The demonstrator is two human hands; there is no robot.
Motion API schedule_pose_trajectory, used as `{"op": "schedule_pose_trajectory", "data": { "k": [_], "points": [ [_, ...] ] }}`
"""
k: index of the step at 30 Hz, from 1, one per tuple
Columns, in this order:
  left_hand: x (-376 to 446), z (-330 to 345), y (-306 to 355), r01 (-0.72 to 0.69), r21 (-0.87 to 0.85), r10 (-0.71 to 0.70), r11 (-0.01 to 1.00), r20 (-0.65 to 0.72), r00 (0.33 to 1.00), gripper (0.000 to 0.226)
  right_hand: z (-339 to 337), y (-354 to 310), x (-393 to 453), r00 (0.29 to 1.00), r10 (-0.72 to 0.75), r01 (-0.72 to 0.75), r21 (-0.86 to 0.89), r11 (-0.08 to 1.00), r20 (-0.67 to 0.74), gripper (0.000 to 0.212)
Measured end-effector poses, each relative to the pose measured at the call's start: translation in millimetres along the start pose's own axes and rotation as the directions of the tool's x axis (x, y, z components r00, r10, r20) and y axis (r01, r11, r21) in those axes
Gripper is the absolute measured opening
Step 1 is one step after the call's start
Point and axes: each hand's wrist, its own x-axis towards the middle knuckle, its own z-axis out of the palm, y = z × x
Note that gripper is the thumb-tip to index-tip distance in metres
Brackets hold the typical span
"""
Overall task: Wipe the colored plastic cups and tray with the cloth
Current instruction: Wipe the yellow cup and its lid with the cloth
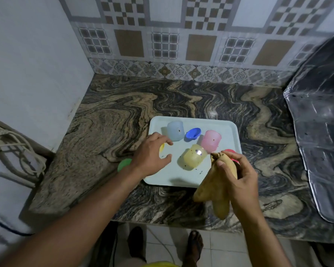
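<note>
Getting ready to wipe is where we are, as far as we can judge: the cloth [218, 182] is in hand but it is not on any cup or on the tray [183, 176] yet. Our right hand [239, 176] is closed around the tan cloth. The thumb and fingers pinch it near its top, and the rest hangs down below the hand, over the near edge of the counter [108, 120].

Our left hand [152, 153] is open with the fingers spread and a little curled. It floats over the left side of the tray. We cannot tell if it touches anything. Just past its fingertips sits the pale blue cup [175, 131]. A small yellow thing [162, 147] peeks out under the fingers. A green cup [124, 164] lies off the tray, just left of the left wrist.

Between our two hands sits the yellow cup [193, 158], with dark specks on it. Past it is the pink cup [211, 140], and a small blue cup [193, 133] lies between the pale blue one and the pink one. A red cup [228, 151] shows just behind the right hand.

Next, we think the left hand needs to grab one cup and hold it steady, and the right hand needs to bring the cloth to it. The specks need a good rub
</note>
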Motion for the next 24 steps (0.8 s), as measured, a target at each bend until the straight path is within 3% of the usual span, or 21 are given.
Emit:
{"op": "schedule_pose_trajectory", "data": {
  "k": [6, 10, 13, 18, 24],
  "points": [
    [37, 38, 34, -0.191, 0.115, 0.140, 0.975, 0.347, 0.927, 0.083, -18, 8, -6, 0.997, 0.017, -0.019, -0.025, 0.999, -0.074, 0.021],
    [54, 52, 41, -0.209, 0.132, 0.139, 0.969, 0.408, 0.902, 0.084, -23, 12, -10, 0.991, 0.054, -0.052, 0.018, 0.998, -0.124, 0.023],
    [51, 50, 38, -0.193, 0.054, 0.163, 0.980, 0.348, 0.923, 0.079, -27, 12, -10, 0.990, 0.032, -0.033, -0.004, 0.999, -0.136, 0.017],
    [22, 28, 46, -0.170, -0.235, 0.200, 0.957, 0.108, 0.974, 0.075, -25, -10, -11, 0.995, -0.048, 0.050, 0.027, 0.998, -0.083, 0.023],
    [-14, -17, 75, -0.266, -0.277, 0.211, 0.923, -0.212, 0.954, 0.074, -4, -56, -8, 0.977, -0.210, 0.210, -0.011, 0.978, -0.037, 0.022]
  ]
}}
